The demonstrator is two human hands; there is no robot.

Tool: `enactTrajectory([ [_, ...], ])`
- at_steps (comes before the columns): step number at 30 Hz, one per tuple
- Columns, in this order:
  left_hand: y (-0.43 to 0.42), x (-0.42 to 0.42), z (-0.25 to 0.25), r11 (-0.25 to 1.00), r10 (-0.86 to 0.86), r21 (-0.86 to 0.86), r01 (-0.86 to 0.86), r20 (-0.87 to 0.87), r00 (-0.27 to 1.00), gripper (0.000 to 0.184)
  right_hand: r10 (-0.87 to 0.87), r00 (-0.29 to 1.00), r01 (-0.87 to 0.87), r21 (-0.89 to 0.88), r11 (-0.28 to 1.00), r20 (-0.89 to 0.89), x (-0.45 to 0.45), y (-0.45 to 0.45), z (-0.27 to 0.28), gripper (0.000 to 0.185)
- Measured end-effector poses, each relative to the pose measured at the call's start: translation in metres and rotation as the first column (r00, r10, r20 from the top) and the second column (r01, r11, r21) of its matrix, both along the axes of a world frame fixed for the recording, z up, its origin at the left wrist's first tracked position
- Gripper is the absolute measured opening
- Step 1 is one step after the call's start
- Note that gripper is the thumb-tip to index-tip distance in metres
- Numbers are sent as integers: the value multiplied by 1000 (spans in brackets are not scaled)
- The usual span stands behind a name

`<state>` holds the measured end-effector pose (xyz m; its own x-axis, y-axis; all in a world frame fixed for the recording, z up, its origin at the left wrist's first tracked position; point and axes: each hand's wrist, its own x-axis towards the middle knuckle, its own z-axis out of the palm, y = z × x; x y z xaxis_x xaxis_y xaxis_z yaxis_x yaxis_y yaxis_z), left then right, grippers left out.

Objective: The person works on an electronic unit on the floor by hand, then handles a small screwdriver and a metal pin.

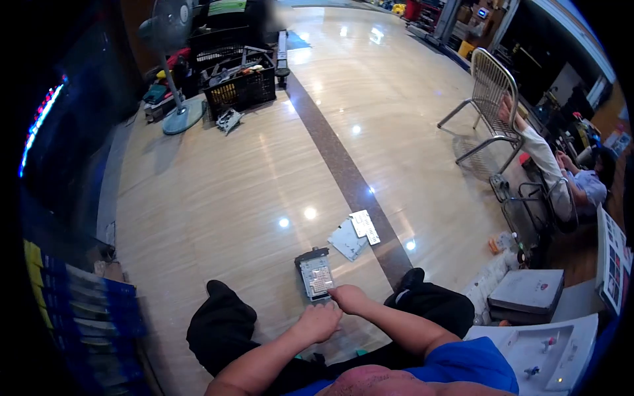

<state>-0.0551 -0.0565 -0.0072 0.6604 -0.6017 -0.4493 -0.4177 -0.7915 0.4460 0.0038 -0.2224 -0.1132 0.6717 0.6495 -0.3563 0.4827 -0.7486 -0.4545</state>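
A boxy metal device with a pale printed label and a black front piece lies on the floor between my feet. My right hand is closed at its near right corner; what the fingers grip is too small to tell. Just below the device's near edge, my left hand is closed, its fingers bent together close to the right hand. Whatever it holds is hidden. Beyond the device, a flat metal plate lies partly under a smaller white slotted plate.
Far left stand a fan and a black crate of parts, with a metal piece beside it. A metal chair supports a seated person's foot at right. Boxes and a white basin stand near my right leg.
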Motion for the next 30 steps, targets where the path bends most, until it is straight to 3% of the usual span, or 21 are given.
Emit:
enactTrajectory([
  [11,1,2,6,1000,3,15,-2,-53,999,39,-7,1000,7,-2,1000,1,0,4,2,15],
  [13,0,2,3,996,-32,79,37,-65,997,41,-1,1000,1,-10,1000,-7,2,5,0,15],
  [15,0,2,2,997,-23,75,27,-56,998,41,43,999,-43,-54,998,6,2,4,-6,23],
  [25,3,-4,0,1000,15,1,-15,-37,999,38,33,999,-35,-69,997,-28,2,6,3,27],
  [30,3,-5,0,997,55,-53,-55,10,998,39,1,1000,-1,18,1000,7,3,2,-4,39],
])
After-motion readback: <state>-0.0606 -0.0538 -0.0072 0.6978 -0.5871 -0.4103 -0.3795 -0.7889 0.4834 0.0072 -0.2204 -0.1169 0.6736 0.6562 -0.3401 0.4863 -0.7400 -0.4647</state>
